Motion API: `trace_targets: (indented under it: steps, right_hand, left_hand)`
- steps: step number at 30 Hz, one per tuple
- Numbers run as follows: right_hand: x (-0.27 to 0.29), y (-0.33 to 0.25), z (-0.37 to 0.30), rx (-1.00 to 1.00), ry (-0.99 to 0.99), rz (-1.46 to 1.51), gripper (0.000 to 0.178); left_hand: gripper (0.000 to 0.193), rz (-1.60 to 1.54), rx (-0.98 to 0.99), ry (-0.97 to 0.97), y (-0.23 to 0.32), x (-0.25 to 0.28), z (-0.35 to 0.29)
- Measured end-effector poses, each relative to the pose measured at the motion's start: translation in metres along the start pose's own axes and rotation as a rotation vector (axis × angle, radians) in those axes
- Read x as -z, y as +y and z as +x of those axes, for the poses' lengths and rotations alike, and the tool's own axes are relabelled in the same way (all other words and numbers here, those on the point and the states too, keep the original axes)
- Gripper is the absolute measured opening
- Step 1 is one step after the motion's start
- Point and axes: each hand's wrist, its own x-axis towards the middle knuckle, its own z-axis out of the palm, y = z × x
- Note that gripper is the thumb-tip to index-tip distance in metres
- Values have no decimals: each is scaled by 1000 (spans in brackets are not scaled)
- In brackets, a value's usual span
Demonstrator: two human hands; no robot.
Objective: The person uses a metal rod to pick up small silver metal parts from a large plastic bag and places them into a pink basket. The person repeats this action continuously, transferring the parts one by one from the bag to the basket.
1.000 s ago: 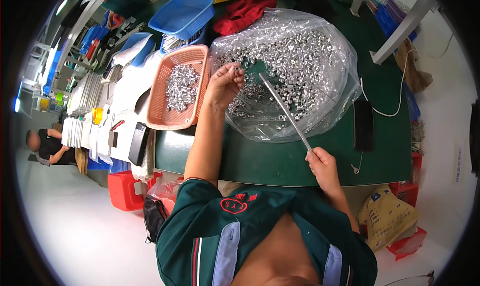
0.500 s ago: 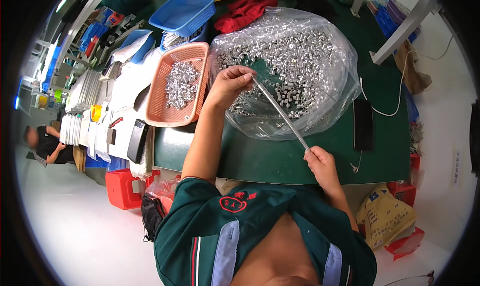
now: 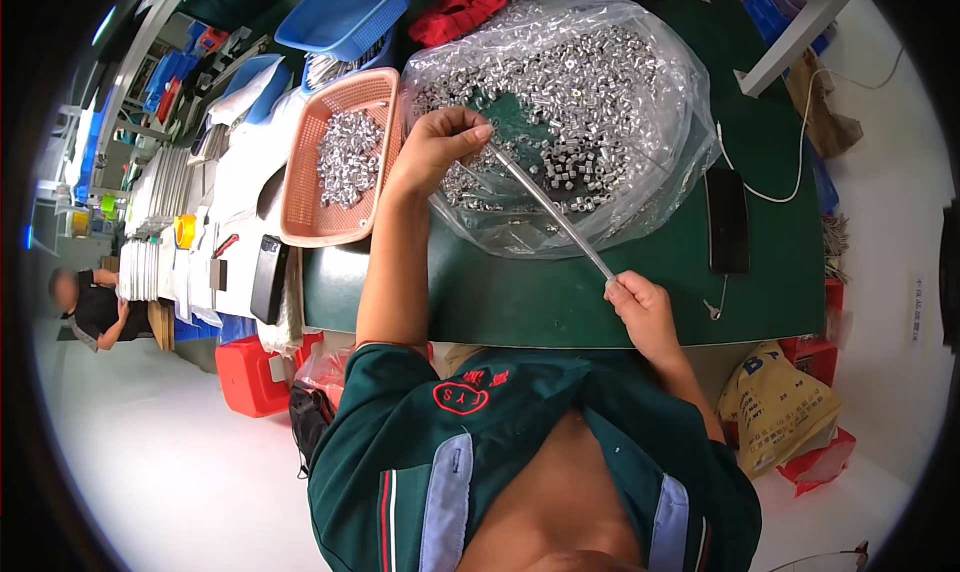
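A thin, straight metal rod [image 3: 553,212] slants between my hands, above a clear plastic bag [image 3: 690,162] spread on the green table. My right hand [image 3: 642,310] is closed around its near end. At the far end, my left hand [image 3: 440,144] is closed in a pinch between thumb and fingers; whether a small piece is also between those fingertips is hidden. Many small silvery metal pieces [image 3: 620,82] lie in the bag, with a bare green patch near my left fingertips. More such pieces [image 3: 348,157] lie in the pink plastic basket [image 3: 292,197], left of my left forearm.
Blue baskets [image 3: 345,17] and a red cloth [image 3: 470,7] sit at the back. A black phone [image 3: 727,222] lies at the right, beside a white cable [image 3: 775,200]. A dark case-like object [image 3: 269,280] rests on papers at the left. Another person [image 3: 95,307] is far left.
The whole view has shifted slightly, so the table items appear higher and further left. Both hands keep their grip on the rod, whose slant looks nearly the same.
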Motion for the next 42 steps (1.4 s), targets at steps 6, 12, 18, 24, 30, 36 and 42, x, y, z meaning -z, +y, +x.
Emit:
trace_targets:
  steps: [6,12,18,24,30,36,42]
  right_hand:
    - [1,-1,0,-61,-25,51,23]
    - [13,-7,-4,-484,-430,811,27]
    - [-3,-31,17,-371,-437,760,27]
    - [-57,-80,66,-398,-611,804,21]
    - [-138,-121,102,-422,-660,731,19]
    - [-180,-114,90,-458,-717,740,21]
    - [-143,-139,17,-443,-762,709,22]
  left_hand:
    - [14,144,-55,31,17,-6,-4]
    - [22,-191,-147,-225,4,-8,-10]
    - [45,-371,-137,-19,-3,-14,-39]
    - [57,-283,38,-114,-8,-41,-107]
    - [30,-667,9,351,10,-30,-119]
    - [31,-849,59,629,-10,32,-96]
    - [32,-797,237,716,-12,109,-66]
